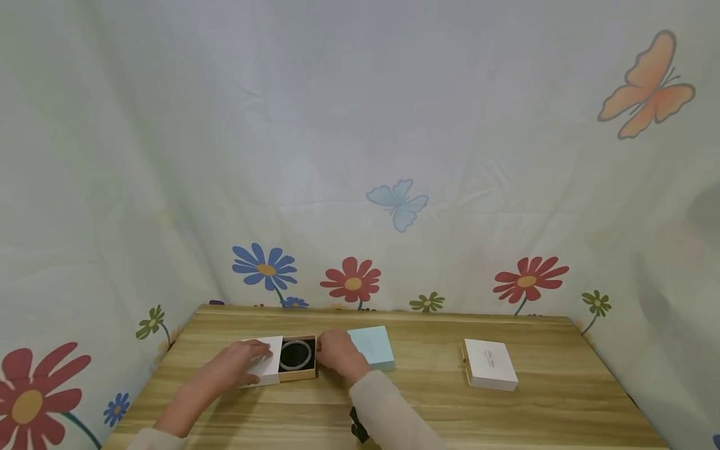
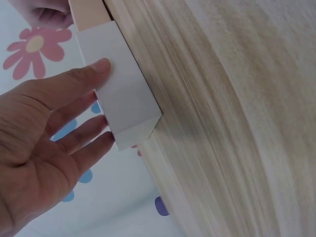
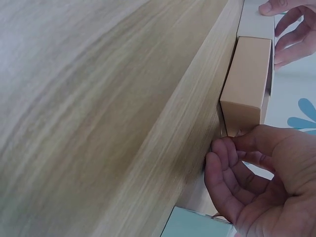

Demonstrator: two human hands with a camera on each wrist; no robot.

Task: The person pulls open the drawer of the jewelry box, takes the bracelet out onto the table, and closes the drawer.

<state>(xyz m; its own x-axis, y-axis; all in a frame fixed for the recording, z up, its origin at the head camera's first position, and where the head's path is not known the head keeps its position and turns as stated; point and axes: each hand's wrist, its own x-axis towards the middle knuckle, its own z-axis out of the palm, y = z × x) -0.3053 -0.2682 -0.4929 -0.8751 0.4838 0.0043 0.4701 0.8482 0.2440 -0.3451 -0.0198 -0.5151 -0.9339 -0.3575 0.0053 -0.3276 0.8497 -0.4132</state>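
Note:
A white box sleeve (image 1: 274, 351) lies on the table with its tan drawer (image 1: 298, 375) slid partly out to the right. Inside the drawer, a silvery bangle (image 1: 309, 355) sits on a black insert. My left hand (image 1: 239, 364) holds the sleeve near its left end, thumb on the side facing me and fingers over the top and far side. At the drawer's right end is my right hand (image 1: 340, 355), fingers curled and thumb and forefinger pinching at the end face. What they pinch is mostly hidden behind the fingertips.
Just right of my right hand stands a light blue box (image 1: 372, 344). Farther right, a white box (image 1: 488, 364) with gold lettering sits on the wooden table (image 1: 562, 400). A flower-and-butterfly curtain (image 1: 360, 125) hangs behind the table and along its sides.

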